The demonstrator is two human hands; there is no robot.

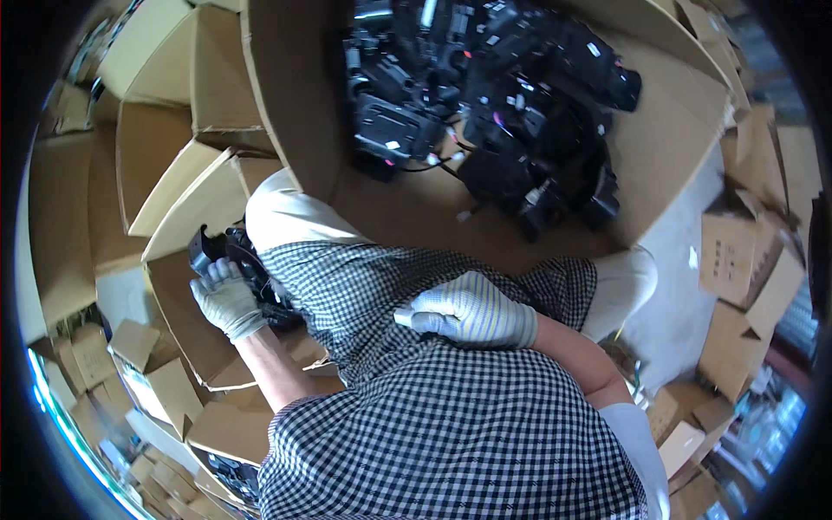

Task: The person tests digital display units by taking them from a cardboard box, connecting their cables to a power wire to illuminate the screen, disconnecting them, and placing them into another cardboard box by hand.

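My left hand (pixel 227 299), in a pale work glove, reaches into a cardboard box at my left side. Its fingers are stretched out against black plastic parts (pixel 257 276) lying in that box; no firm grip on any of them shows. In front of my lap, my right hand (pixel 475 310), in a striped white glove, is closed. A small pale tip pokes out at its thumb and fingers; whether it is glove fabric or a held piece, I cannot make out. Beyond my knees, a large cardboard box (pixel 667 152) holds a heap of black plastic parts (pixel 520 113) with thin cables and white connectors.
A checked apron (pixel 451 416) covers my lap. Open cardboard boxes (pixel 156 156) stand close together on the left. More cartons (pixel 737 251) are stacked on the right, past a strip of grey floor (pixel 672 303). The large box's walls rise in front of my knees.
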